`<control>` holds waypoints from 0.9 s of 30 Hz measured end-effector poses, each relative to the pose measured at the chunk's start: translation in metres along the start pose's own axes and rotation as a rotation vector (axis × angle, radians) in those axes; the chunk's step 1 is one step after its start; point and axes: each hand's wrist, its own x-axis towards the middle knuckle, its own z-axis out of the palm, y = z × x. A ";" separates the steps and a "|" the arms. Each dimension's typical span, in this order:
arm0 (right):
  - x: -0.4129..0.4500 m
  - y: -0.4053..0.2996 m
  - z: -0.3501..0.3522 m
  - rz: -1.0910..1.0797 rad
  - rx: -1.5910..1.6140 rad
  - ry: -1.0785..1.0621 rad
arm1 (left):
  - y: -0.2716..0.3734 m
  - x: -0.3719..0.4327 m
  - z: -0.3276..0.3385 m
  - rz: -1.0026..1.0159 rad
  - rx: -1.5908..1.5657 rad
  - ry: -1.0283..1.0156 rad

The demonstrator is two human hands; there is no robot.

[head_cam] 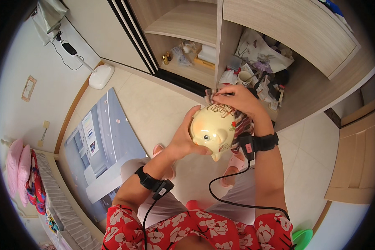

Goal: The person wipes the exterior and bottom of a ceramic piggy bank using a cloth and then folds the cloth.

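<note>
My left hand [187, 137] grips a glossy cream-yellow ceramic piggy bank [211, 125] from its left side, with fingers along its edge and the thumb below. The figure has a painted eye, a small ear, a red and green decoration and dark painted marks. Over its upper edge, my right hand [234, 98] pinches a striped brown and maroon cloth [243, 125]. The cloth hangs down the figure's right side, against it. Black straps with cabled devices sit on both forearms.
A wooden cabinet [219, 40] stands ahead; its lower compartment holds a paper cup [244, 77], a floral bag [253, 47] and clutter. A printed board [103, 140] lies on the floor at left, near a white stand base [101, 76]. A green basin [303, 239] is at lower right.
</note>
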 end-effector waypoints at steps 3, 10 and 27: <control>-0.001 0.010 -0.014 0.176 0.205 -0.042 | 0.004 0.000 -0.002 0.026 -0.048 -0.024; -0.017 0.013 -0.007 0.195 0.407 0.071 | 0.016 -0.003 -0.019 0.127 -0.217 -0.013; -0.018 -0.003 0.041 -0.049 1.036 0.339 | -0.008 0.003 -0.041 0.178 -0.629 0.046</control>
